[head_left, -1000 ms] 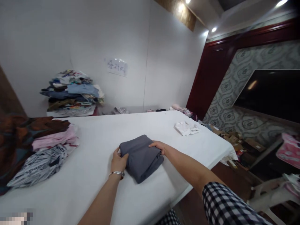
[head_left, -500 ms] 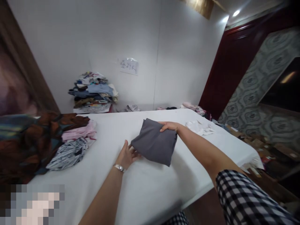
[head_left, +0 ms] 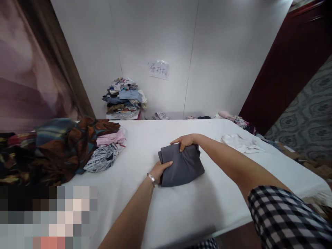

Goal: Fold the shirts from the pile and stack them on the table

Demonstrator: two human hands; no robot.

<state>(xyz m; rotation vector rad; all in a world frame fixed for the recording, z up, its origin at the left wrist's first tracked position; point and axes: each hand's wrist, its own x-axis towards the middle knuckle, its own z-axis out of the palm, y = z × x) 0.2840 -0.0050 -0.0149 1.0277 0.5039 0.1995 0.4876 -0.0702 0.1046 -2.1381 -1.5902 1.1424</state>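
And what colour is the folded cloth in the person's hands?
The folded cloth is plain dark grey, best seen in the head view.

Left of the fingers (head_left: 182, 148), brown patterned clothes (head_left: 79, 147) lie heaped on the surface (head_left: 141, 138) beside a pink garment (head_left: 111, 138) and a newsprint-patterned one (head_left: 103, 158). Beyond the fingers, a clothing stack (head_left: 128, 96) rises near a handwritten sign (head_left: 159, 70) on the wall (head_left: 223, 65). Right of the fingers lies white cloth (head_left: 240, 143), perhaps a garment.

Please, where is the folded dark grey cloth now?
In the head view, the folded dark grey cloth is just right of centre, held by the left hand and right hand over the white table.
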